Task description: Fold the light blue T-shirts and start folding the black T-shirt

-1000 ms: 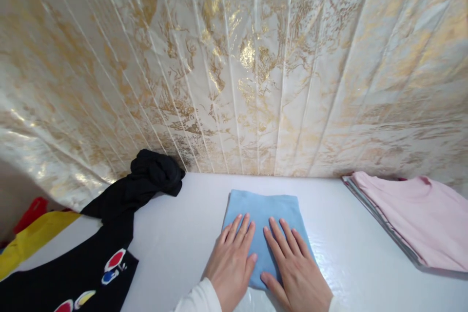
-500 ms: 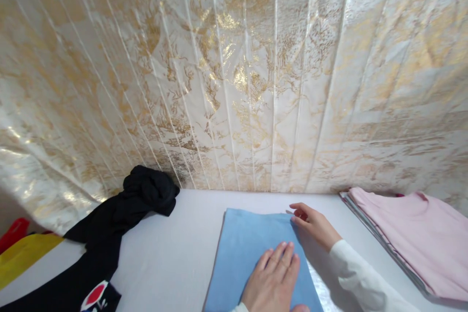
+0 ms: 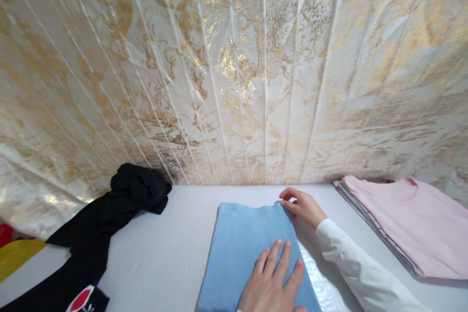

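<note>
A light blue folded garment (image 3: pixel 244 239) lies flat on the white tabletop in front of me. My left hand (image 3: pixel 272 280) rests palm down on its lower right part, fingers spread. At the far right corner, my right hand (image 3: pixel 302 207) pinches the edge between thumb and fingertips, and the cloth there is slightly raised. A white sleeve (image 3: pixel 351 263) covers my right arm. Along the garment's right side a shiny silvery surface (image 3: pixel 310 273) shows, partly hidden by the cloth and my arm.
A stack of folded clothes with a pink shirt (image 3: pixel 413 224) on top lies to the right. Crumpled black clothing (image 3: pixel 135 190) with a red and white print spreads on the left, beside yellow cloth (image 3: pixel 20 256). A gold-patterned curtain (image 3: pixel 234 83) hangs behind the table.
My right fingers have closed on the garment's far right corner, drawing its edge up a little. The fingers of my left hand have spread wider. The view has shifted slightly.
</note>
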Tool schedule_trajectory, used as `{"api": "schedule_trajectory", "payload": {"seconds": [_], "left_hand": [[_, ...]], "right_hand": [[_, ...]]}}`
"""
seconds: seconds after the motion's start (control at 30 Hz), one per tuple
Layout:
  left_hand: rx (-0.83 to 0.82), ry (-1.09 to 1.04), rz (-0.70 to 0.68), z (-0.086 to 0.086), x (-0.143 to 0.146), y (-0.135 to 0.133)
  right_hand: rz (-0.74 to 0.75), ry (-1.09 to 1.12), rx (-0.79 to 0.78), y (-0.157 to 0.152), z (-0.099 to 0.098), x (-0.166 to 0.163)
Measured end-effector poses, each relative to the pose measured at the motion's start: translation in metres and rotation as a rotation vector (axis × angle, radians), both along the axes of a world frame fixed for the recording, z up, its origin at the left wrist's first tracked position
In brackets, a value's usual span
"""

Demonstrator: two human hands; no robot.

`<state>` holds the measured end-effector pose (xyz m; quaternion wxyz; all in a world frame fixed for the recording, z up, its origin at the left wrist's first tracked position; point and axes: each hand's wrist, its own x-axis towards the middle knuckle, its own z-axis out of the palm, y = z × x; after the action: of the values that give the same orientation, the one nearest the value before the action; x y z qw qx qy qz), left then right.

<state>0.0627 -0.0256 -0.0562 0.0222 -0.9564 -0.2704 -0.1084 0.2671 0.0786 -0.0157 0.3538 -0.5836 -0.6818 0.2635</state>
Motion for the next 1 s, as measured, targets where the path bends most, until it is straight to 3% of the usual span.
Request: {"api": "schedule_trajectory", "payload": {"seconds": [0.2, 0.37, 0.53, 0.63, 0.73, 0.87, 1.0], "left_hand": [[0.008, 0.001, 0.012, 0.002, 0.002, 0.0], [-0.114, -0.022, -0.023, 0.008, 0.005, 0.0], [-0.239, -0.027, -0.014, 0.027, 0.001, 0.0], [-0.269, -0.041, 0.098, 0.049, -0.013, 0.009], [-0.214, -0.044, 0.289, 0.061, -0.036, 0.025], [-0.115, -0.035, 0.401, 0.047, -0.061, 0.044], [-0.076, -0.068, 0.465, 0.032, -0.065, 0.045]], "right_hand": [[0.0, -0.129, 0.091, -0.001, 0.0, 0.002], [-0.04, -0.157, 0.151, -0.001, 0.004, 0.009], [-0.015, -0.151, 0.206, -0.008, 0.009, 0.001], [0.026, -0.165, 0.265, -0.023, 0.009, -0.021], [0.046, -0.327, 0.364, -0.045, -0.002, -0.049], [0.041, -0.649, 0.381, -0.067, -0.026, -0.074], [0.048, -0.748, 0.33, -0.072, -0.035, -0.077]]}}
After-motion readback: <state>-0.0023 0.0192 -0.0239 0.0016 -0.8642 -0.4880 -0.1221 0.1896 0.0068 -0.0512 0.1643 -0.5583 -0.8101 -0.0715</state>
